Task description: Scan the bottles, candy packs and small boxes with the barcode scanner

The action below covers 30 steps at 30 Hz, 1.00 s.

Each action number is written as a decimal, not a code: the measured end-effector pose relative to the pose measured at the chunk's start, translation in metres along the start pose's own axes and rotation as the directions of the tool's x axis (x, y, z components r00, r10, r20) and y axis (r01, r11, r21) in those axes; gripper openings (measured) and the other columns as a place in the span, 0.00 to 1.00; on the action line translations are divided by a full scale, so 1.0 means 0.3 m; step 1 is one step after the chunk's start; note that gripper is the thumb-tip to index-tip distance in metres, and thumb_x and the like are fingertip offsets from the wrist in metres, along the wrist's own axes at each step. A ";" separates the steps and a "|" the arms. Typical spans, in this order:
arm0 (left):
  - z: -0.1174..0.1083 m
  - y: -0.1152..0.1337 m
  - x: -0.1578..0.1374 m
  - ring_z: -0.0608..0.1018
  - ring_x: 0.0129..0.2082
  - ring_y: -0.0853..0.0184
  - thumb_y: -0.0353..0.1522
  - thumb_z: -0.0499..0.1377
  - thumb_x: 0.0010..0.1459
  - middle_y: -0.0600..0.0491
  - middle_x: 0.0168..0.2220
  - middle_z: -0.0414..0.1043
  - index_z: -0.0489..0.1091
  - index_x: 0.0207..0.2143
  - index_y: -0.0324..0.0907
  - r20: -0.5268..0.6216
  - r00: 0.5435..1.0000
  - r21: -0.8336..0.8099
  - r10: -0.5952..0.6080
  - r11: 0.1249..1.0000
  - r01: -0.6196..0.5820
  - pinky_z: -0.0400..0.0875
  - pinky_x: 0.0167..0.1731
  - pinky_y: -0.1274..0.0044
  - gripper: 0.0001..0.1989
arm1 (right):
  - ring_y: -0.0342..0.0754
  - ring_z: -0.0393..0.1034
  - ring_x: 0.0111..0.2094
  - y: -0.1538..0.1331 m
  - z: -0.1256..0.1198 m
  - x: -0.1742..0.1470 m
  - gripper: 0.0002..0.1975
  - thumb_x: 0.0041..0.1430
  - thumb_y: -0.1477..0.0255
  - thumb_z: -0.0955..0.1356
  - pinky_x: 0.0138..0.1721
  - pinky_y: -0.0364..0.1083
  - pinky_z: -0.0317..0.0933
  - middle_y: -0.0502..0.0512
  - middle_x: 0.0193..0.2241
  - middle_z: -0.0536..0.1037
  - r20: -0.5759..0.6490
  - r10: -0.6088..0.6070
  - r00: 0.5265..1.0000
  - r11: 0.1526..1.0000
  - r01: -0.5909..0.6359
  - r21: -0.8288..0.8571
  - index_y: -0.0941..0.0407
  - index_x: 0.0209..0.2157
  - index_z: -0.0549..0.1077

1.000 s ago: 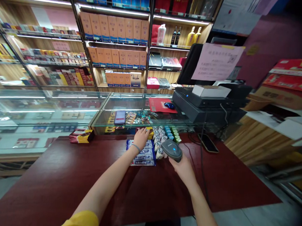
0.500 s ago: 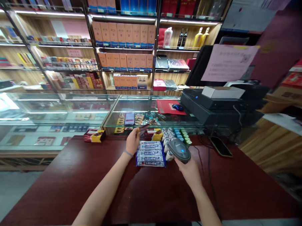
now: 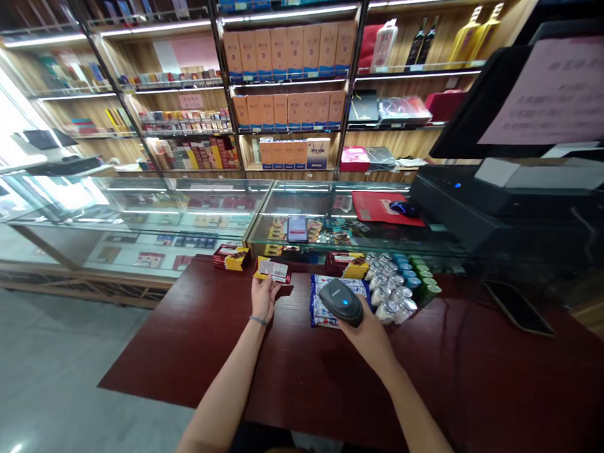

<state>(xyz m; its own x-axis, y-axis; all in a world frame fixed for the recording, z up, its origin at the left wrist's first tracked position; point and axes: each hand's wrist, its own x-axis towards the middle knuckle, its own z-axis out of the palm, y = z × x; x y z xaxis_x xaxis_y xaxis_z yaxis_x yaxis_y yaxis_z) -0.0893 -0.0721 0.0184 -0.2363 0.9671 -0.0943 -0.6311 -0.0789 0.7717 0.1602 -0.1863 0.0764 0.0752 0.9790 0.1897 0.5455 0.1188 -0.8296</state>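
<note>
My left hand [image 3: 263, 299] pinches the near edge of a small red and yellow packet [image 3: 273, 270], its white barcode label facing up. In my right hand [image 3: 368, 336] is a dark grey barcode scanner [image 3: 341, 300] with a blue light, its head pointing left above blue and white packs [image 3: 319, 314]. The scanner partly covers those packs. To the left of the held packet lies a stack of red and yellow packets [image 3: 230, 257]. Another such stack [image 3: 348, 264] sits behind the blue and white packs.
Silver-topped cans [image 3: 389, 297], blue cans [image 3: 406, 274] and green cans [image 3: 426, 282] stand in rows right of the packs. A phone [image 3: 297, 229] rests on the glass display case [image 3: 213, 206]. Farther right are another dark phone [image 3: 519, 307] and a monitor [image 3: 480, 101].
My left hand has turned the packet so its barcode label faces up and moved it left, away from the blue and white packs. The scanner now hangs over those packs. The view has shifted.
</note>
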 end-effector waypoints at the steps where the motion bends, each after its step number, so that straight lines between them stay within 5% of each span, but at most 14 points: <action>1: -0.003 -0.001 0.000 0.81 0.42 0.65 0.34 0.69 0.52 0.50 0.43 0.77 0.66 0.43 0.43 -0.002 1.000 0.005 0.000 1.000 0.000 0.76 0.48 0.66 0.19 | 0.57 0.78 0.45 -0.008 0.015 -0.002 0.25 0.53 0.65 0.70 0.45 0.51 0.69 0.55 0.40 0.83 0.046 0.006 0.999 1.000 -0.005 -0.027 0.51 0.53 0.68; 8: 0.011 0.005 -0.014 0.78 0.50 0.62 0.35 0.68 0.53 0.49 0.48 0.74 0.67 0.44 0.45 0.075 0.996 -0.016 0.046 0.999 -0.045 0.74 0.51 0.63 0.18 | 0.59 0.77 0.46 -0.048 0.084 -0.020 0.24 0.52 0.67 0.69 0.43 0.51 0.69 0.57 0.42 0.82 0.116 -0.030 0.993 0.999 0.035 -0.034 0.52 0.53 0.71; 14: 0.001 -0.003 -0.001 0.79 0.34 0.71 0.34 0.70 0.50 0.53 0.39 0.75 0.66 0.43 0.44 -0.043 0.999 0.008 -0.027 1.000 0.028 0.77 0.40 0.74 0.20 | 0.57 0.78 0.44 -0.059 0.067 -0.017 0.23 0.52 0.65 0.68 0.41 0.49 0.68 0.55 0.41 0.82 0.113 0.017 0.993 1.000 -0.018 -0.001 0.51 0.51 0.68; 23: 0.007 0.059 0.014 0.81 0.33 0.68 0.30 0.69 0.49 0.52 0.35 0.76 0.62 0.34 0.42 -0.166 0.978 -0.070 -0.127 0.991 0.117 0.77 0.38 0.73 0.18 | 0.58 0.79 0.44 -0.030 0.079 0.003 0.23 0.53 0.62 0.68 0.38 0.49 0.68 0.56 0.40 0.83 0.086 0.048 0.995 0.997 -0.044 -0.056 0.51 0.51 0.68; 27: -0.042 0.168 0.083 0.80 0.31 0.69 0.34 0.69 0.48 0.55 0.31 0.75 0.64 0.33 0.42 -0.226 0.966 0.087 0.124 0.990 -0.106 0.75 0.36 0.75 0.16 | 0.60 0.78 0.45 -0.021 0.088 0.018 0.24 0.54 0.60 0.67 0.39 0.50 0.68 0.57 0.39 0.83 0.093 0.058 0.994 0.997 -0.052 -0.063 0.52 0.52 0.68; 30: -0.105 0.279 0.145 0.79 0.34 0.67 0.33 0.68 0.48 0.55 0.31 0.76 0.71 0.33 0.42 -0.196 0.875 0.369 0.442 0.860 -0.352 0.74 0.40 0.76 0.11 | 0.61 0.78 0.44 -0.023 0.098 0.022 0.23 0.54 0.61 0.66 0.39 0.51 0.68 0.57 0.39 0.83 0.072 0.049 0.996 0.998 -0.045 -0.049 0.52 0.51 0.68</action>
<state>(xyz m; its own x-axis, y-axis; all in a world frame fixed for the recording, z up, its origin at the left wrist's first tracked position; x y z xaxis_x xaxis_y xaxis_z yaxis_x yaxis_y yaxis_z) -0.1758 -0.0442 0.0591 -0.6304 0.7644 0.1353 -0.1868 -0.3186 0.9293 0.1324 -0.1758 0.0678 0.0415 0.9930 0.1106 0.5815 0.0660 -0.8109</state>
